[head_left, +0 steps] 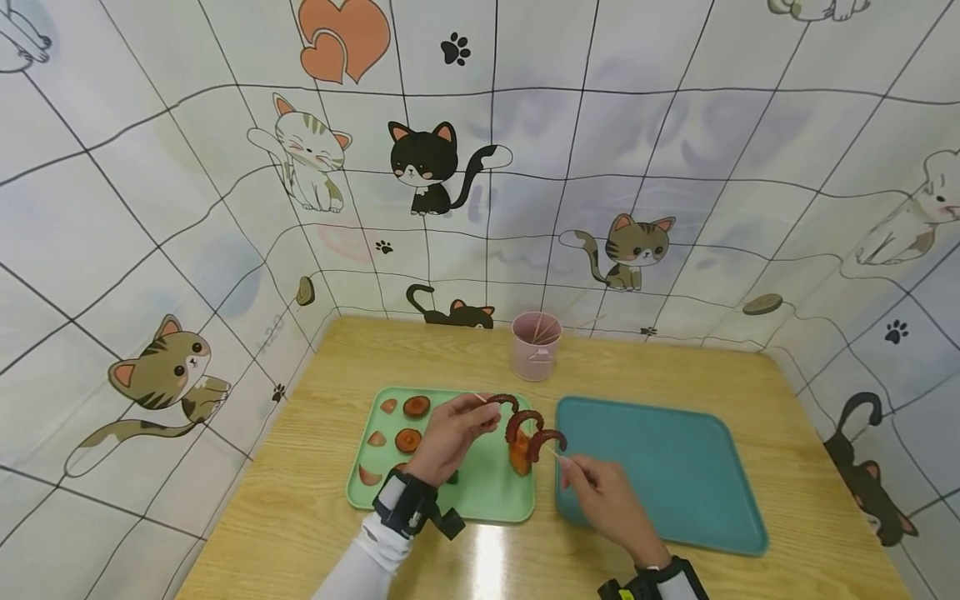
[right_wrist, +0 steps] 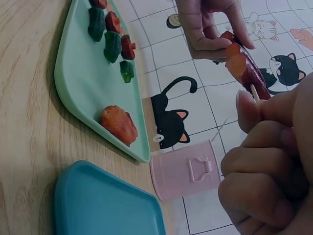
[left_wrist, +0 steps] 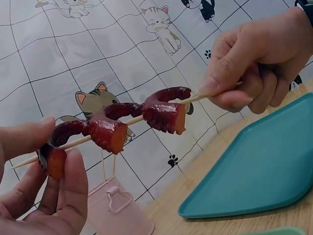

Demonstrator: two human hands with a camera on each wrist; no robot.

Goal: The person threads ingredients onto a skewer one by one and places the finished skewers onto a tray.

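Note:
Both hands hold a thin wooden skewer (left_wrist: pixel 78 142) over the trays, with three dark red, curled tentacle-like pieces (left_wrist: pixel 107 134) threaded on it. My left hand (head_left: pixel 447 437) pinches the piece nearest the pointed end, and the bare tip pokes out past its fingers. At the other end, my right hand (head_left: pixel 611 500) pinches the stick between thumb and index finger, its other fingers curled in. Beneath the skewer, a browned orange piece (right_wrist: pixel 119 126) lies on the green tray (head_left: pixel 487 500), partly covered by the tentacle pieces in the head view.
Round brown mushroom-like slices (head_left: pixel 416 407), small pinkish wedges (head_left: pixel 369 475) and dark green chunks (right_wrist: pixel 112 46) lie on the green tray. To the right is a blue tray (head_left: pixel 652 475). Behind stands a pink bucket (head_left: pixel 534 354) with several sticks. Patterned cloth walls surround the wooden table (head_left: pixel 637 371).

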